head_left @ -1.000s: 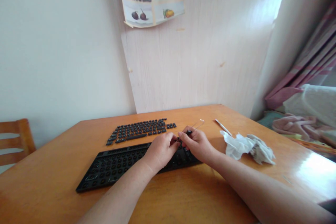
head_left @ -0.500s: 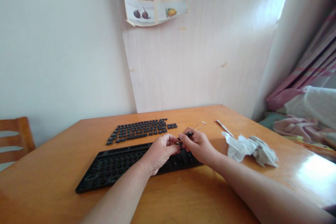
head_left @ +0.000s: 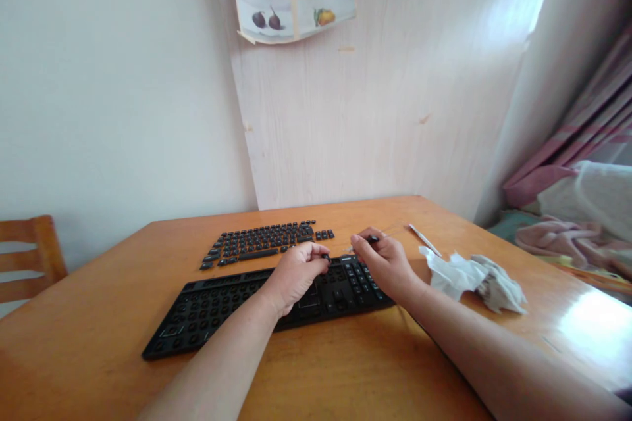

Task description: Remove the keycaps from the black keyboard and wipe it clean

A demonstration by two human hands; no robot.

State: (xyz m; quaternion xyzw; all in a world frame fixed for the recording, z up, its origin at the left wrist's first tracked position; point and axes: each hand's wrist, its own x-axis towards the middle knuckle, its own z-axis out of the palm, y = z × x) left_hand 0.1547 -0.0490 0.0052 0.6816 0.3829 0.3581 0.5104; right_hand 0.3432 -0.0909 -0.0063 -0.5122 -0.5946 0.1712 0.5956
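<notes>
A black keyboard (head_left: 212, 306) lies slanted across the table, with many key positions bare on its left and middle and keycaps still on at its right end. My left hand (head_left: 299, 273) is over its middle, thumb and fingertips closed on a small black keycap (head_left: 326, 257). Above the right end, my right hand (head_left: 382, 260) grips a wire keycap puller (head_left: 372, 239) by its black handle, its thin wires only faintly visible. Behind the keyboard, removed keycaps (head_left: 266, 239) sit in neat rows, with a long space bar (head_left: 258, 254) in front.
White crumpled tissue (head_left: 454, 273) and a greyish crumpled cloth (head_left: 500, 284) lie right of my right hand. A white pen-like stick (head_left: 423, 239) rests behind them on the wooden table (head_left: 316, 375). A wooden chair (head_left: 32, 260) stands at the left.
My hands have moved apart: the left slightly left and up with a keycap, the right to the right with the puller. The keyboard's right part is now uncovered.
</notes>
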